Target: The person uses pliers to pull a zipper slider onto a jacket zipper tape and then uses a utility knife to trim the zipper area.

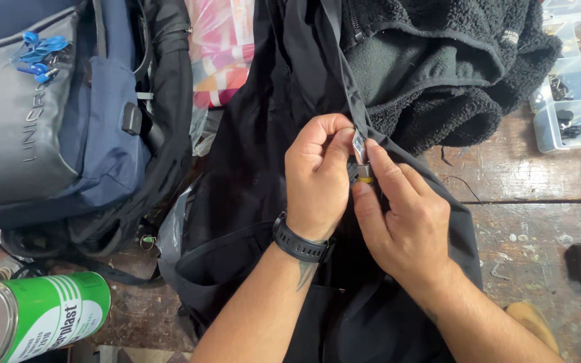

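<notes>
A small metal zipper slider [362,161] is sitting on the zipper track of a black jacket [263,168], and both hands are closing on it from either side. The left hand [317,178] is curling into a loose fist, its thumb and forefinger pinching the upper part of the slider and the fabric beside it; a black watch [300,245] is wrapping its wrist. The right hand [405,215] is coming in from the other side, its thumb and forefinger pressing together on the lower, brass-coloured end of the slider, so that the two hands are nearly touching. The jacket is lying spread across the middle of the worn wooden tabletop [539,188], running from the far edge down to the near edge under the forearms. A black fleece garment [438,74] is bunching up against the jacket toward the far right. At the far right corner a clear plastic compartment box [573,81] is holding small dark parts. Toward the left edge a navy and grey backpack [55,128] is resting, with blue zipper pulls [38,57] hanging at its top. A green and white can [35,316] is lying on its side at the near left corner, and a pink patterned cloth [220,50] is showing at the far edge.
</notes>
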